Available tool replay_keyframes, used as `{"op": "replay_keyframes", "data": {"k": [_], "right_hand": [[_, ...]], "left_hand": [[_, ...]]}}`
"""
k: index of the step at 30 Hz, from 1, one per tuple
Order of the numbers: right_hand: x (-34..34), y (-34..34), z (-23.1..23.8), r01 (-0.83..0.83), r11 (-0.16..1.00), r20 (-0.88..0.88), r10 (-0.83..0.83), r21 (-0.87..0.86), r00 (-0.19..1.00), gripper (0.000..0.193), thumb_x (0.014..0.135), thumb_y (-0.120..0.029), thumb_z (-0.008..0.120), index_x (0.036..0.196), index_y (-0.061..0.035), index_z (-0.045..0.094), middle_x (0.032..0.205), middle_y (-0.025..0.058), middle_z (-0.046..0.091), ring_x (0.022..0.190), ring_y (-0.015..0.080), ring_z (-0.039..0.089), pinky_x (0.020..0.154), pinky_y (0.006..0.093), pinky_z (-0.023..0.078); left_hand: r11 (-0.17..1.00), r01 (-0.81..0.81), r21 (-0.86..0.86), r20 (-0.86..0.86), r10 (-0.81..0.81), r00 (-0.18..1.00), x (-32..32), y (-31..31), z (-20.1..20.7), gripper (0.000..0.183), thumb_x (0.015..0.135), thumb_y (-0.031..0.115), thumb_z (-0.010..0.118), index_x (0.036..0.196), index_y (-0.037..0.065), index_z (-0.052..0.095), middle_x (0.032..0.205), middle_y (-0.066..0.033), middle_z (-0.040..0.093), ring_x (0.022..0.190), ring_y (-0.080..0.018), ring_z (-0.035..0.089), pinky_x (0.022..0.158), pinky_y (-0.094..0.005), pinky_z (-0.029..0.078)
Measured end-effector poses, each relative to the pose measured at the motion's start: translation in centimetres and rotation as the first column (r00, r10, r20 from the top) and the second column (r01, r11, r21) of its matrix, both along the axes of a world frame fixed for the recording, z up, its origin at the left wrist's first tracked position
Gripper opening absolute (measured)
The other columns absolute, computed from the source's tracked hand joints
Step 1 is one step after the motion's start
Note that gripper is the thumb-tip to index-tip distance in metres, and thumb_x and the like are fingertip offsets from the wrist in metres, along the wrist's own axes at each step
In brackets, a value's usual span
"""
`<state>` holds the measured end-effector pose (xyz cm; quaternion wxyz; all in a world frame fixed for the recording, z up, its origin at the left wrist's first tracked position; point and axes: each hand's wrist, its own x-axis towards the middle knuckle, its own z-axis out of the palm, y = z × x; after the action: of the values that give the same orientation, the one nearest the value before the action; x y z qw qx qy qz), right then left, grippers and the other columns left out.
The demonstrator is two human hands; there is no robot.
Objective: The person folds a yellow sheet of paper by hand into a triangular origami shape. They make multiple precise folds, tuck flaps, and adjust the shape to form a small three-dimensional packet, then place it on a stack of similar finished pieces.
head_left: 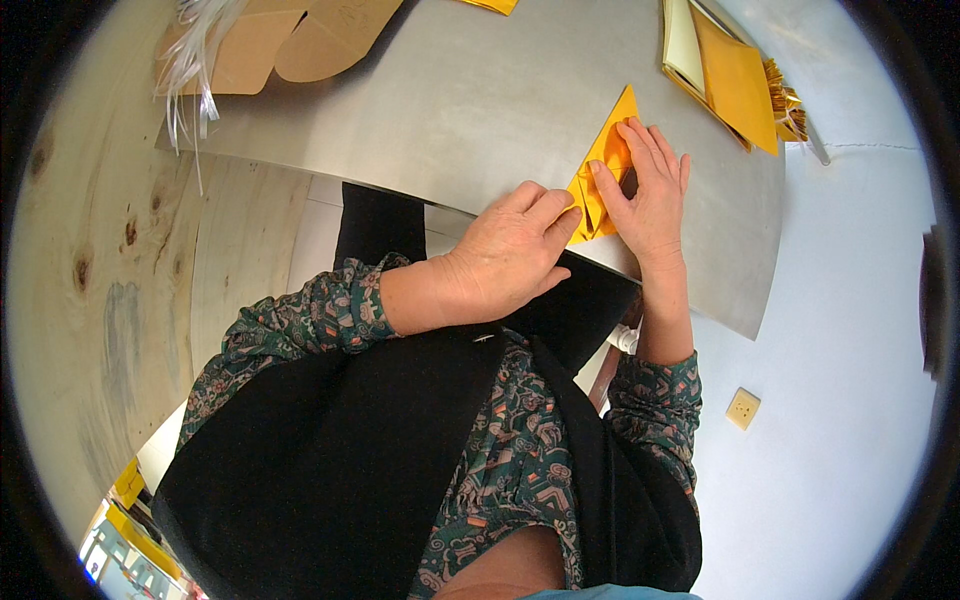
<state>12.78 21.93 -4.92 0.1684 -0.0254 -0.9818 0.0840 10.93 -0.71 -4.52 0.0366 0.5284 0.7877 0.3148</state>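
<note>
A sheet of shiny gold paper (pixel 607 145), folded to a pointed shape, lies by the near edge of the grey metal table. My left hand (pixel 510 250) has its curled fingertips at the paper's lower left side, with the thumb held apart. On the paper's right side, my right hand (pixel 648 195) grips with thumb and fingers across an opened fold. The orange inner face of the fold shows between that thumb and forefinger. Parts of the paper's lower right are hidden behind the right hand.
A stack of gold sheets (pixel 735 80) lies at the table's far right, beside a bundle of gold folded pieces (pixel 788 108). Brown cardboard (pixel 330 40) and clear plastic strips (pixel 195 60) are at far left. A white wall (pixel 840 250) borders the right side.
</note>
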Motion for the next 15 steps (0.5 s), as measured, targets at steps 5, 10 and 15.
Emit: {"op": "replay_keyframes", "data": {"k": [5, 10, 15], "right_hand": [[-0.03, 0.07, -0.02, -0.008, 1.0, -0.001, 0.008, -0.008, 1.0, 0.056, 0.086, -0.043, 0.067, 0.131, -0.0095, 0.06, 0.141, 0.0089, 0.056, 0.137, 0.0325, 0.042, 0.116, 0.0604, 0.014], [-0.05, 0.08, -0.03, -0.009, 1.0, -0.003, 0.009, -0.007, 1.0, 0.057, 0.086, -0.043, 0.067, 0.131, -0.0096, 0.06, 0.141, 0.0089, 0.056, 0.136, 0.0326, 0.043, 0.116, 0.0602, 0.014], [-0.04, -0.03, -0.05, -0.002, 1.0, -0.006, 0.002, 0.011, 1.0, 0.056, 0.086, -0.043, 0.067, 0.13, -0.0097, 0.061, 0.141, 0.0088, 0.056, 0.136, 0.0325, 0.043, 0.116, 0.0602, 0.015]], "left_hand": [[1.0, 0.005, -0.021, 0.004, -0.005, 1.0, -0.03, 0.01, 0.09, 0.063, 0.081, 0.025, 0.075, 0.128, -0.01, 0.053, 0.127, -0.019, 0.048, 0.114, -0.0312, 0.047, 0.103, -0.0358, 0.043], [0.999, 0.007, -0.036, 0.003, -0.007, 1.0, -0.03, 0.03, 0.17, 0.063, 0.081, 0.025, 0.075, 0.128, -0.01, 0.053, 0.127, -0.0191, 0.048, 0.114, -0.0314, 0.047, 0.103, -0.036, 0.044], [1.0, 0.004, -0.027, 0.021, -0.003, 1.0, 0.02, -0.04, 0.29, 0.063, 0.081, 0.024, 0.076, 0.128, -0.01, 0.053, 0.127, -0.019, 0.048, 0.115, -0.0315, 0.047, 0.103, -0.036, 0.044]]}}
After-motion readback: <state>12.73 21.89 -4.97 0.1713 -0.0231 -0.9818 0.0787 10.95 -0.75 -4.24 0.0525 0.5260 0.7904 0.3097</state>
